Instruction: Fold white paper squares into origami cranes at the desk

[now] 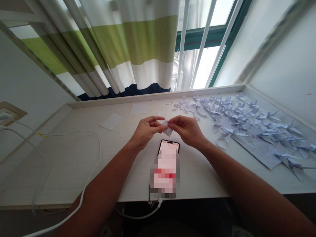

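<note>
A small piece of folded white paper point(168, 131) is held up between both hands, above the desk and just beyond the phone. My left hand point(148, 127) pinches its left side with thumb and fingers. On the right side, my right hand point(185, 128) grips the upper edge of the same paper, fingers closed. The paper has a pointed lower end, and its upper part is partly hidden by the fingertips. Below the hands lies a phone point(169, 164) with its screen lit and partly blurred out.
Many folded paper cranes point(222, 110) cover the desk's right side, some on a printed sheet point(256, 141). Two flat paper squares point(111, 121) lie at the left and back. A white cable point(100, 144) loops across the left; another plug point(160, 201) enters the phone. A raised rim point(158, 96) borders the desk point(61, 164).
</note>
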The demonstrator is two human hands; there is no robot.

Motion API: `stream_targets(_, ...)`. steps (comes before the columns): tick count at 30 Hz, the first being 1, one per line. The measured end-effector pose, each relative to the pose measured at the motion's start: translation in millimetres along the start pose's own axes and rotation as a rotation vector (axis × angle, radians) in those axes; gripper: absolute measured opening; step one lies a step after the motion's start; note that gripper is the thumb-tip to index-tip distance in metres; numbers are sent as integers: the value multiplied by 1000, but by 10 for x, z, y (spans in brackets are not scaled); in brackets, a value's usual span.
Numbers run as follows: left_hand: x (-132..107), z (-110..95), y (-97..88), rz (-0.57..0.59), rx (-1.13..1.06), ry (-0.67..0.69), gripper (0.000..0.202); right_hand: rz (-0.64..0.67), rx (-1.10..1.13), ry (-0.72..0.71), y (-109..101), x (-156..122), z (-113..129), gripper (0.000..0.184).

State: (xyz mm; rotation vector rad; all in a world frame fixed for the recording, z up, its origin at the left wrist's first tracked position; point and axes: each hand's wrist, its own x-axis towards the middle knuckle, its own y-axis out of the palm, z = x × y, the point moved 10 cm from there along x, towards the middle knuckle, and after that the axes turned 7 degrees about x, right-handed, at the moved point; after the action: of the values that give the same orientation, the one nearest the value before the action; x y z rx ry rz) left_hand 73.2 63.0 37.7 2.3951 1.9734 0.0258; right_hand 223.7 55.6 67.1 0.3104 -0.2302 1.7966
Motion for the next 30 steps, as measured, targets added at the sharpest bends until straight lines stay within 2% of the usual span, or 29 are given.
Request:
stream_targets(6,-12,-45,10,-18,8,24,45,-42,35,3,-8,-2,-63,16)
stream_targets(12,-5,-7,4,-54,-18,8,45,-94,-38,-29,-65,-1,-58,12)
stream_targets(16,-8,39,83,11,-8,-8,36,-113,-68,-57,-78,-10,-37,11)
stream_targets(25,8,-23,-10,-71,155,101,39,-19,-183,-73,-21,-19,3,12)
stream_targets(28,-4,-23,49,-47,148,110,42,-21,-217,-58,-26,-12,8,11)
stream_targets(30,-17,19,116,-13,82,66,44,-34,-203,-43,-40,-3,-3,12)
